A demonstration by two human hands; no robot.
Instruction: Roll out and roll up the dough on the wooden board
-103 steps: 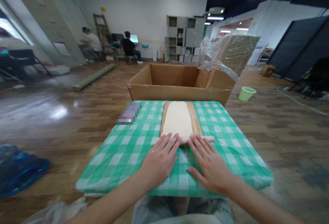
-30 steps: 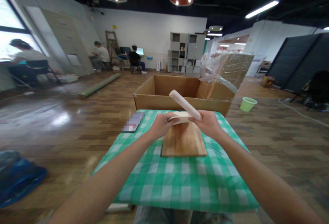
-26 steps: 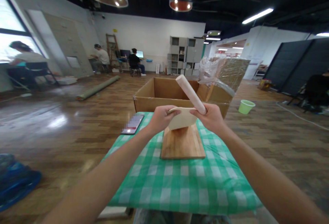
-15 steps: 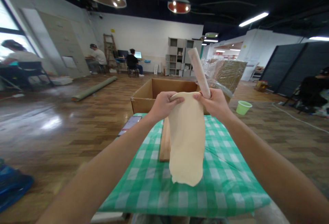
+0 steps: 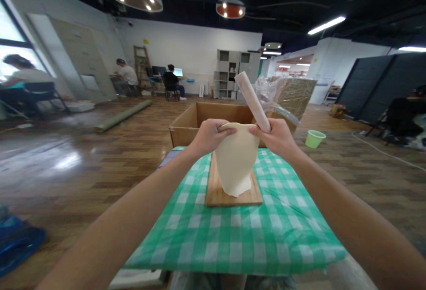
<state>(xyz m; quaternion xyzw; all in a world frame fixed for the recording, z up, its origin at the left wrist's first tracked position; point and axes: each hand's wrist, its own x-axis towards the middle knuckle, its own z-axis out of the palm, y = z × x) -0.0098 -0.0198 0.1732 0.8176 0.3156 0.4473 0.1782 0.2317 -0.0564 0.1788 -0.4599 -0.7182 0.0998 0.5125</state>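
Note:
A thin pale sheet of dough hangs between my hands over a wooden board. My left hand pinches its upper left edge, thumb in front. At the upper right edge, my right hand pinches the dough between thumb and fingers. That same hand also grips the lower end of a floured rolling pin, which tilts up and to the left. The lower edge of the dough is over the board's near part; whether it touches the wood I cannot tell.
A green checked tablecloth covers the table under the board. Behind stands an open cardboard box. A phone lies at the table's left edge, partly behind my arm. A green bucket stands on the floor; people sit farther off.
The dough's lower edge has swung away from me, from hanging past the board's near edge to over the board. The rolling pin leans further left, and my hands stay nearly in place.

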